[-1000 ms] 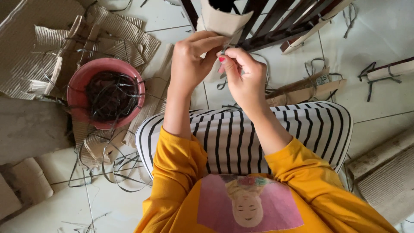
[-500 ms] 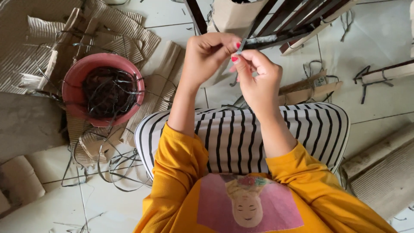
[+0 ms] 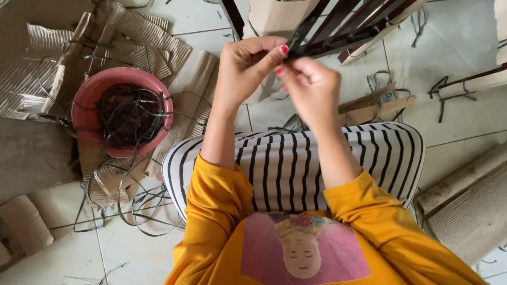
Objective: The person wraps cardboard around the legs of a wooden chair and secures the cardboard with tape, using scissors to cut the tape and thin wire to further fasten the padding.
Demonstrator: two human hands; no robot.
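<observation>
Hands (image 3: pixel 280 79) pinching dark strip (image 3: pixel 317 50), brown bag (image 3: pixel 272 18) behind

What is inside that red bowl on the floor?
The red bowl holds a tangle of thin dark strips, some hanging over its rim. The tangle hides the bottom, so anything beneath cannot be seen. Corrugated cardboard lies under and around the bowl.

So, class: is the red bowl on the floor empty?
No: the red bowl holds a tangle of dark strips, some trailing over its rim.

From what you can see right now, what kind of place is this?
Probably a home craft workspace on a tiled floor. Corrugated cardboard pieces lie about, a red bowl holds dark strips, and both hands work a dark strip.
</observation>
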